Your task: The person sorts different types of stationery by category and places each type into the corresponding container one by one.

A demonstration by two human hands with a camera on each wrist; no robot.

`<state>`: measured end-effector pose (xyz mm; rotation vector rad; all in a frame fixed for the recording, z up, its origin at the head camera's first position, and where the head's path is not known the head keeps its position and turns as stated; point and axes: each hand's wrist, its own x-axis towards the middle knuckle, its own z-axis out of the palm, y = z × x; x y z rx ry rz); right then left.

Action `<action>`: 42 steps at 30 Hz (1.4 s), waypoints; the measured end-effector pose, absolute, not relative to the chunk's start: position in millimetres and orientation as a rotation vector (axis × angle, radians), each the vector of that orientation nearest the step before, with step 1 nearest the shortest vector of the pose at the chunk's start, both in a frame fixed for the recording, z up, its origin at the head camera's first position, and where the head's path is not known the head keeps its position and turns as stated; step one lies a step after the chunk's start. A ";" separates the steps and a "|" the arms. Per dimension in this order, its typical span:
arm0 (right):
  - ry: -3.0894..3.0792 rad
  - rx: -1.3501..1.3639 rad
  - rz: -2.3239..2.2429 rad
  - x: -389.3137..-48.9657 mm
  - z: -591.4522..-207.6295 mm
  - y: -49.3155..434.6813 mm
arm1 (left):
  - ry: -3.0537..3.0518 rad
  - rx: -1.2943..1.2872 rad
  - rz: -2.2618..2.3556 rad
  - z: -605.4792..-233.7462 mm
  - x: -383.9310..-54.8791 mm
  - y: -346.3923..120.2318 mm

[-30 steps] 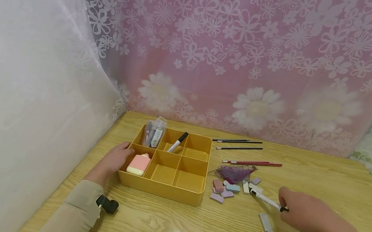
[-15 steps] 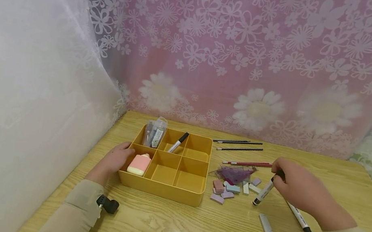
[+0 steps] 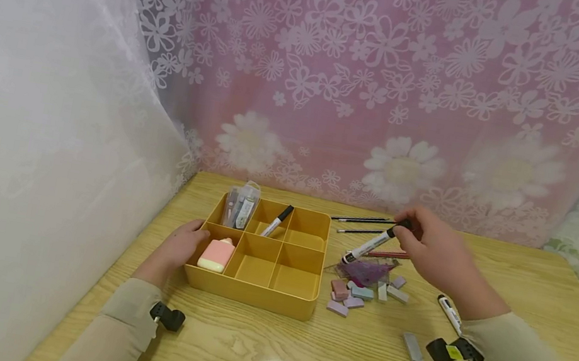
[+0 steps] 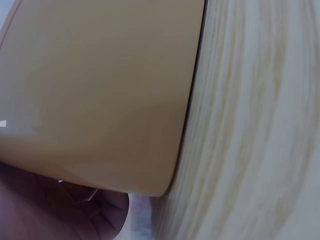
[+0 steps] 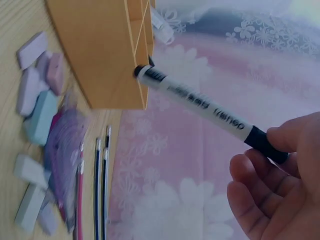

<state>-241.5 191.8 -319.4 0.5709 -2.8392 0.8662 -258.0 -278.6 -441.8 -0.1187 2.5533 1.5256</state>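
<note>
My right hand (image 3: pixel 440 257) pinches a white whiteboard marker (image 5: pixel 200 107) by its black cap, holding it tilted in the air over a purple mesh pouch (image 3: pixel 366 271). The marker's free end points toward the yellow divided box (image 3: pixel 248 292). My left hand (image 3: pixel 183 244) grips the left wall of that box, a fingertip over the rim. Inside are a pink-and-cream bottle-shaped thing (image 3: pixel 216 256) at front left, clear cases (image 3: pixel 241 207) at back left, and another marker (image 3: pixel 277 221) in the back middle compartment.
Several erasers (image 3: pixel 354 303) lie right of the box, and a grey one (image 3: pixel 413 349) lies nearer me. A marker (image 3: pixel 450 314) rests beside my right sleeve. Black pencils (image 3: pixel 361 231) and red pencils (image 3: pixel 386 254) lie behind the pouch. A floral curtain (image 3: pixel 339 87) hangs behind the table.
My right hand has lifted the marker off the table and carried it leftward and back toward the box, leaving another marker lying behind. My left hand has stayed on the box.
</note>
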 end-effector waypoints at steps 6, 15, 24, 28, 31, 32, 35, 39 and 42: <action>-2.790 0.570 0.972 -255.6 -317.8 169.6 | 2.552 -0.122 1.519 -442.9 -258.2 -278.7; -2.715 0.640 1.109 -277.1 -315.2 123.0 | 2.561 -0.114 1.515 -446.5 -259.9 -279.8; -2.763 0.694 0.990 -292.2 -320.2 68.2 | 2.569 -0.122 1.499 -447.1 -261.0 -280.2; -2.769 0.728 0.885 -300.8 -326.4 47.0 | 2.567 -0.119 1.497 -446.7 -260.4 -280.6; -2.765 0.749 0.763 -306.8 -330.3 32.1 | 2.565 -0.122 1.495 -445.9 -259.5 -281.3; -2.763 0.753 0.722 -308.7 -331.1 27.2 | 2.563 -0.125 1.498 -445.6 -259.6 -281.4; -2.773 0.759 0.621 -314.7 -334.6 13.3 | 2.574 -0.113 1.497 -444.5 -259.9 -281.1; -2.807 0.782 0.518 -321.0 -341.3 -2.5 | 2.588 -0.097 1.497 -444.0 -260.8 -280.4; -2.813 0.838 0.461 -323.0 -346.5 -9.9 | 2.585 -0.094 1.499 -444.8 -260.6 -279.8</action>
